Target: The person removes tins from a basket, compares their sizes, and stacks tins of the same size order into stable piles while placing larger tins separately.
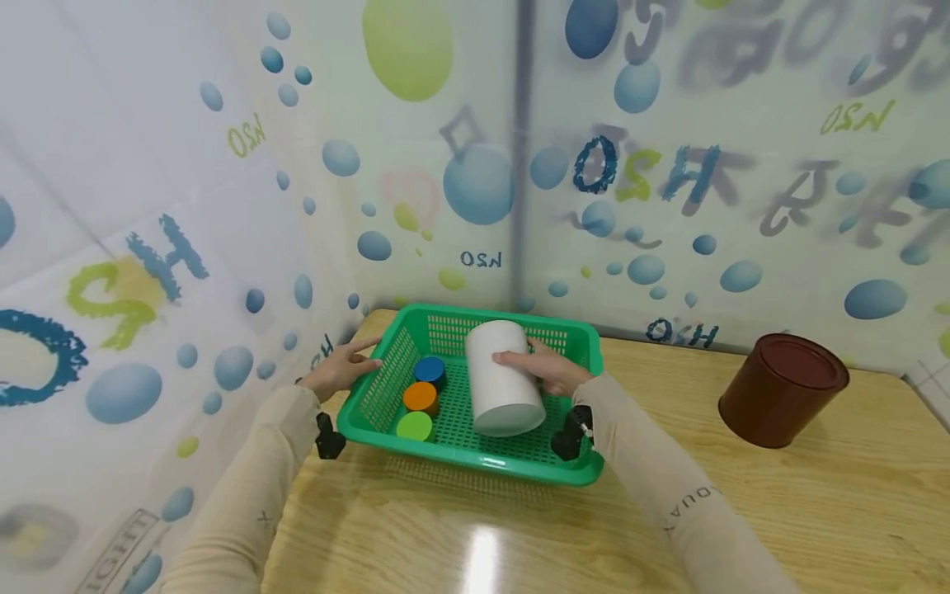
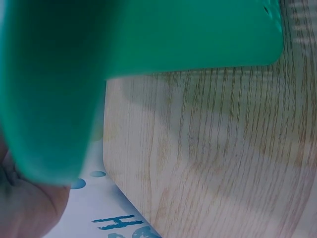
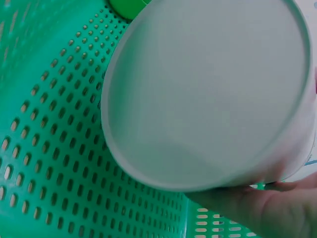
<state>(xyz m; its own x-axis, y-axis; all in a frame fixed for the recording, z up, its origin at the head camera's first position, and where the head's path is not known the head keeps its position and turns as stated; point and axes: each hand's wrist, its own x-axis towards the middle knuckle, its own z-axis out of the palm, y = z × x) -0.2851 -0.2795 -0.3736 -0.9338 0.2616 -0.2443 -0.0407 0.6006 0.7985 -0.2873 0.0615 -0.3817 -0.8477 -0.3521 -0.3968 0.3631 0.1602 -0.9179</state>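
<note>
Green perforated plastic basket (image 1: 386, 388) sits at the far left corner of the pale wooden tabletop (image 1: 742, 511), hard up against the bubble-printed white wall sheeting (image 1: 148, 206), and both hands are on the job. Biggest item inside: the white cylindrical container (image 1: 503, 375), lying tilted on its side over the basket floor, closed flat end towards the camera. The right hand (image 1: 547, 369) has it, fingers curled over the top of the barrel and the palm against its right flank; the right wrist view shows that round white end (image 3: 208, 94) filling the frame above the holed green floor (image 3: 49, 163), with the hand (image 3: 257, 208) tucked underneath. Over on the left, the left hand (image 1: 343, 369) rests at the basket's left rim with fingers stretched fairly straight along the edge; the left wrist view shows only a blur of green rim (image 2: 59, 89) close above the wood, so I cannot tell whether the thumb is hooked round it. Well apart on the right of the table stands a dark brown cylindrical tin (image 1: 783, 389), leaning. Smallest now, in a row beside the white container: a blue round cap (image 1: 430, 370) at the back, an orange round cap (image 1: 420, 397) in the middle, a lime green round cap (image 1: 414, 426) nearest
</note>
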